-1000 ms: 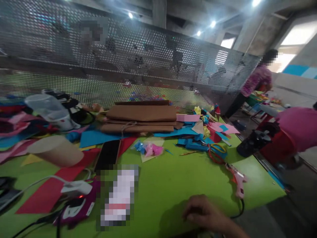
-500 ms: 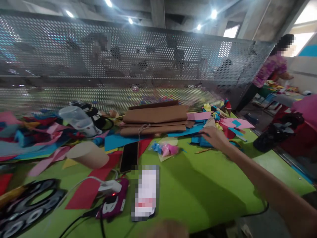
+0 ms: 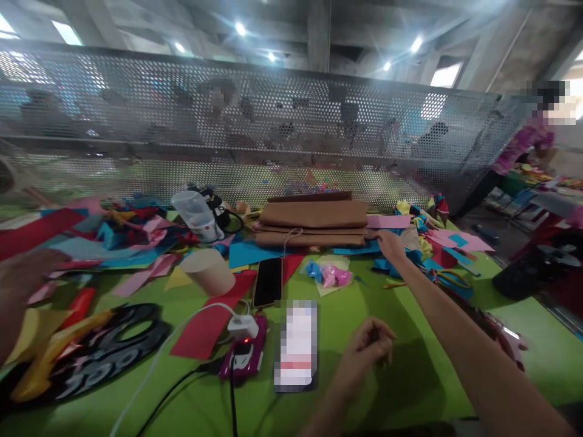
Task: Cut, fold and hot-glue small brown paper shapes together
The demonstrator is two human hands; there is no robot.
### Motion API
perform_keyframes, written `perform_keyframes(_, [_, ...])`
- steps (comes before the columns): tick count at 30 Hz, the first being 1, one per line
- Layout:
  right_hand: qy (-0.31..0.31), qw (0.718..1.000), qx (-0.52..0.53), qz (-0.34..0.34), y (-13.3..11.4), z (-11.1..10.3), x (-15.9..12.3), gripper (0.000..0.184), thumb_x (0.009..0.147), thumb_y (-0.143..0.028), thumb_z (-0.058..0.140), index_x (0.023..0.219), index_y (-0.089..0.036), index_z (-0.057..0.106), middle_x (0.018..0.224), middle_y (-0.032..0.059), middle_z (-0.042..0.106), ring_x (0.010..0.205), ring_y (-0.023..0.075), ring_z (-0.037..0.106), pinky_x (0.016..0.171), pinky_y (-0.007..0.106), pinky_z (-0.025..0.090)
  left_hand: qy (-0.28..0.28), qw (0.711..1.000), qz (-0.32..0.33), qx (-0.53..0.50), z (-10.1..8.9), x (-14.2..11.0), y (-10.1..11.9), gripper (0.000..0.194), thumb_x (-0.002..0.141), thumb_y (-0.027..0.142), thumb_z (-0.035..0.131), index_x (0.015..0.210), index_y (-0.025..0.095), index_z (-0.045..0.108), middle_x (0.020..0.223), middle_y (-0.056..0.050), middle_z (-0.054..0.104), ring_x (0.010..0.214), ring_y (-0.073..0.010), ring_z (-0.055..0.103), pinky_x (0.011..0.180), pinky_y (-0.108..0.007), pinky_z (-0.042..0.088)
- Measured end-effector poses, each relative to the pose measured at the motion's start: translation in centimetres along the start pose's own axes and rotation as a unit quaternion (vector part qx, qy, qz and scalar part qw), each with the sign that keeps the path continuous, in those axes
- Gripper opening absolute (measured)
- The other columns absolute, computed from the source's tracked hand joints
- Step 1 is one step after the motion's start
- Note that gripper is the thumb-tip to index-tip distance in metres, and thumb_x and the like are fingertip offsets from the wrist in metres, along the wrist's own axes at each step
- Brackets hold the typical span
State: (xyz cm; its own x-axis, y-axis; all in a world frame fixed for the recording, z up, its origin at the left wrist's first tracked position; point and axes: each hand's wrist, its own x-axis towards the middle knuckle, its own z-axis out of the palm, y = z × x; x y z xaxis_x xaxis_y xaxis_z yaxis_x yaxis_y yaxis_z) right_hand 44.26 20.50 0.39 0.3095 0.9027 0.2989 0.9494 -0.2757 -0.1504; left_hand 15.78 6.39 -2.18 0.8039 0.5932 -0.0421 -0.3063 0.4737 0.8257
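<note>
My right hand (image 3: 392, 247) reaches far over the table, its fingers closed at the right end of a folded brown paper bundle (image 3: 314, 217); the fingertips are partly hidden. A thin string lies across the front of that bundle. My left hand (image 3: 371, 347) hovers above the green table to the right of a phone with a lit screen (image 3: 297, 346), fingers curled and nothing visible in them. Between my hands and the bundle sits a small clear bag of blue and pink pieces (image 3: 328, 274). Blue paper scraps (image 3: 385, 264) lie under my right hand.
A dark phone (image 3: 268, 282), a cream paper cone (image 3: 209, 271) and a purple power strip (image 3: 245, 358) with cables occupy the middle. Another person's blurred hand (image 3: 27, 285) is at the left, over coloured paper. A perforated metal screen (image 3: 255, 121) stands behind the table (image 3: 410, 382).
My right hand has moved left from the blue scraps to the bundle's end. My left hand has risen into view. The view has turned left, and another person's hand appears there.
</note>
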Motion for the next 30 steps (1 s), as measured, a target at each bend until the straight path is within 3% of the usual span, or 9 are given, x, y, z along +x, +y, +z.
perform_keyframes(3, [0.085,0.995,0.050,0.007,1.1,-1.6,-2.8,0.019,0.098,-0.018,0.053,0.104,-0.016,0.071,0.113,0.0121,0.074,0.106,0.0264,0.069,0.095,0.044,0.054,0.046,0.999,0.002,-0.017,-0.7,0.5,-0.2,0.029,0.084,0.042,0.071,0.093,0.016,0.062,0.071,-0.002,0.064,0.062,-0.0133,0.056,0.063,-0.027,0.043])
perform_keyframes(6, [0.157,0.982,0.102,-0.007,1.9,-3.6,-8.0,0.019,0.096,-0.017,0.052,0.104,-0.019,0.070,0.116,0.0105,0.075,0.110,0.0268,0.070,0.097,0.043,0.054,0.101,0.995,-0.003,-0.020,-0.9,1.3,-0.3,0.034,0.090,0.047,0.066,0.103,0.015,0.065,0.095,-0.010,0.072,0.081,-0.0183,0.066,0.076,-0.032,0.049])
perform_keyframes(9, [0.199,0.967,0.155,-0.042,1.6,-5.4,-14.3,0.012,0.096,-0.021,0.057,0.097,-0.023,0.069,0.118,0.0067,0.076,0.114,0.0235,0.070,0.100,0.039,0.054,0.100,0.994,-0.012,-0.031,-0.6,2.0,-0.4,0.050,0.089,0.053,0.068,0.122,0.016,0.065,0.120,-0.015,0.071,0.108,-0.0246,0.067,0.087,-0.034,0.049])
perform_keyframes(11, [0.249,0.933,0.245,-0.089,0.9,-6.0,-18.1,0.010,0.092,-0.018,0.064,0.096,-0.025,0.070,0.116,0.0056,0.077,0.110,0.0235,0.072,0.099,0.039,0.055,0.087,0.995,-0.020,-0.051,0.0,2.4,-0.4,0.058,0.085,0.058,0.070,0.126,0.017,0.064,0.129,-0.016,0.069,0.116,-0.0271,0.065,0.092,-0.036,0.049])
perform_keyframes(14, [0.255,0.914,0.294,-0.113,-0.3,-5.9,-22.1,0.017,0.090,-0.014,0.066,0.097,-0.028,0.072,0.118,0.0043,0.077,0.108,0.0227,0.073,0.095,0.038,0.057,0.089,0.993,-0.024,-0.072,0.9,2.8,-0.3,0.054,0.079,0.062,0.074,0.109,0.016,0.070,0.121,-0.016,0.072,0.112,-0.0285,0.067,0.091,-0.038,0.052])
perform_keyframes(16, [0.234,0.913,0.314,-0.119,-0.9,-5.3,-23.8,0.020,0.090,-0.012,0.066,0.097,-0.029,0.072,0.120,0.0039,0.077,0.109,0.0225,0.073,0.094,0.037,0.058,0.132,0.990,-0.018,-0.048,1.3,3.0,-0.3,0.047,0.076,0.056,0.079,0.100,0.017,0.072,0.114,-0.014,0.073,0.103,-0.0267,0.068,0.085,-0.037,0.055])
perform_keyframes(20, [0.193,0.903,0.369,-0.103,-1.2,-4.7,-25.2,0.021,0.093,-0.014,0.062,0.101,-0.030,0.073,0.125,0.0045,0.075,0.114,0.0226,0.071,0.098,0.039,0.056,0.161,0.987,0.001,0.014,1.3,3.3,-0.3,0.038,0.072,0.045,0.081,0.095,0.016,0.072,0.095,-0.009,0.073,0.086,-0.0221,0.069,0.070,-0.032,0.056])
perform_keyframes(25, [0.145,0.877,0.458,0.015,-0.9,-5.7,-24.1,0.024,0.098,-0.029,0.058,0.119,-0.029,0.070,0.141,0.0074,0.064,0.129,0.0266,0.060,0.108,0.046,0.046,0.143,0.984,0.001,0.105,0.2,3.2,-0.2,0.028,0.080,0.042,0.071,0.089,0.016,0.071,0.087,-0.007,0.073,0.077,-0.0182,0.066,0.068,-0.029,0.053])
perform_keyframes(30, [0.020,0.869,0.491,0.058,-1.0,-5.1,-21.9,0.040,0.085,-0.040,0.073,0.123,-0.028,0.069,0.117,0.0056,0.073,0.103,0.0247,0.066,0.092,0.040,0.051,0.061,0.976,-0.006,0.209,-0.7,3.5,-0.6,0.024,0.083,0.038,0.065,0.087,0.016,0.072,0.082,-0.006,0.072,0.074,-0.0182,0.065,0.069,-0.028,0.049])
